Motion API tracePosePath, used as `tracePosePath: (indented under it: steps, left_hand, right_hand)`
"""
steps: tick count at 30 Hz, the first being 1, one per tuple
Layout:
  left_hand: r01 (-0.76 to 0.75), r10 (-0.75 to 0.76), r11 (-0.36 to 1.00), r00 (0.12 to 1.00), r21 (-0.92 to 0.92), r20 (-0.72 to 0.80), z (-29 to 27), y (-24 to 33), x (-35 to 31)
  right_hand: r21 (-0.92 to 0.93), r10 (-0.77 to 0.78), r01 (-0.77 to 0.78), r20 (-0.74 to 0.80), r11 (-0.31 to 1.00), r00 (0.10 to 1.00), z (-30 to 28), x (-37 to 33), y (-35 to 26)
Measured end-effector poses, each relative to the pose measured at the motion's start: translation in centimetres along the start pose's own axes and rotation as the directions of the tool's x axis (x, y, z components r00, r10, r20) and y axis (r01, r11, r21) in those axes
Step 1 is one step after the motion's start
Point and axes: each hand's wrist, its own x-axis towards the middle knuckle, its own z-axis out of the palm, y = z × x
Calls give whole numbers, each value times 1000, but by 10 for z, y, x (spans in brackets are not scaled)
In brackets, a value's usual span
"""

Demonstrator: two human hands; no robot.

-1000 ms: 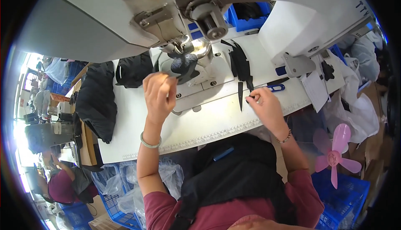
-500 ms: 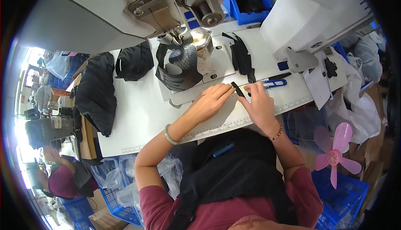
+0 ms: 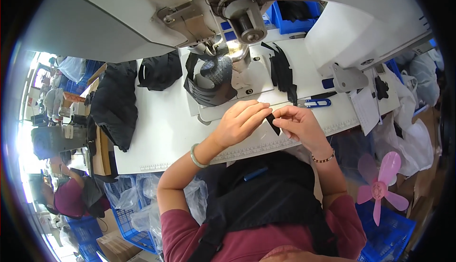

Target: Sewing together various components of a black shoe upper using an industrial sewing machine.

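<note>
Strip sits between your hands over the table: your left hand pinches its upper end; your right hand touches its edge, closure on it unclear. Best kept flat, untwisted, held by the end only. From it: spare strips at 12 o'clock, snips at 2, sewn piece at 10, hindering leftward reach.

Plain black strip, speckled grey-and-black piece, blue snips, pink fan
</note>
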Motion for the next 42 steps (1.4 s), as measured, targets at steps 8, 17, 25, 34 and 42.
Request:
tracePosePath:
  steps: [8, 17, 25, 34, 42]
  left_hand:
    - [484, -557, 776, 827, -406, -80, 2, 44, 4]
    - [503, -663, 707, 717, -498, -217, 14, 44, 3]
    - [466, -720, 642, 639, -609, -271, 17, 47, 1]
    - [472, -774, 580, 572, -663, -270, 12, 50, 4]
    - [451, -856, 446, 467, -773, -221, 5, 54, 7]
  right_hand:
    - [75, -287, 303, -174, 950, 942, 20, 1, 6]
    - [145, -338, 372, -211, 917, 917, 30, 8, 8]
    - [215, -373, 401, -162, 890, 914, 33, 15, 6]
    - [67, -445, 460, -164, 886, 880, 38, 17, 4]
    - [93, -299, 305, -79, 948, 951, 33, 19, -2]
